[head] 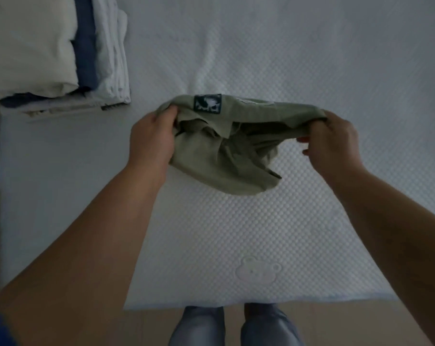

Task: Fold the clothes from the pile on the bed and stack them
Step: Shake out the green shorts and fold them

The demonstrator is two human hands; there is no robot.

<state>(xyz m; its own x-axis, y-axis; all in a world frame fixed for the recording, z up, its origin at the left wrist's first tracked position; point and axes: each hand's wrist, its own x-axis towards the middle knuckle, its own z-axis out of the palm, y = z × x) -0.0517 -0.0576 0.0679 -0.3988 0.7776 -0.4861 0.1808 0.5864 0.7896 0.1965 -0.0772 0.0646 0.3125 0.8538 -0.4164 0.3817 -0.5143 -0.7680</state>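
Note:
An olive-green garment point(224, 156) with a dark square patch near its top edge hangs bunched above the white bed point(311, 71). My left hand point(152, 138) grips its left end, fingers curled into the cloth. My right hand point(333, 141) pinches its right end between thumb and fingers. The lower part of the garment sags toward me. A stack of folded clothes point(49, 53) lies at the upper left, with cream, blue and white pieces showing.
The textured white cover has a raised bear shape point(257, 270) near the front edge. My legs and a strip of floor point(236, 325) show below the bed's front edge. A grey band runs along the bed's left side.

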